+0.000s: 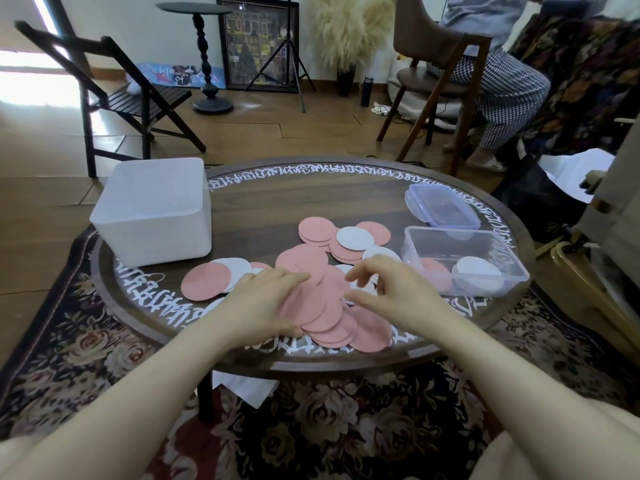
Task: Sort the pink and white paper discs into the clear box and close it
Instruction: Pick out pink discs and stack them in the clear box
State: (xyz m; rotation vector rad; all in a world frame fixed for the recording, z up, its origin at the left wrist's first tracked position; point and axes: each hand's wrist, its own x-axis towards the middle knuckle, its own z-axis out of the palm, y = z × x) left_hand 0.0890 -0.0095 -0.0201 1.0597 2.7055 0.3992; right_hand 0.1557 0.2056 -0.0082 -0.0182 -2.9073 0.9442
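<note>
Several pink discs (325, 313) and white discs (355, 238) lie scattered over the round dark table (263, 209). My left hand (266, 303) grips a fanned stack of pink discs near the front edge, fingers on top and thumb below. My right hand (391, 289) hovers over the pile just right of it, fingers loosely bent and holding nothing that I can see. The clear box (464, 261) stands open at the right, with a pink stack and a white stack inside. Its lid (441, 207) lies flat behind it.
A white square tub (156, 213) stands on the table's far left. Behind the table are a folding chair (114, 95), a wooden chair with a seated person (498, 74), a tripod and a small side table. A flowered rug covers the floor.
</note>
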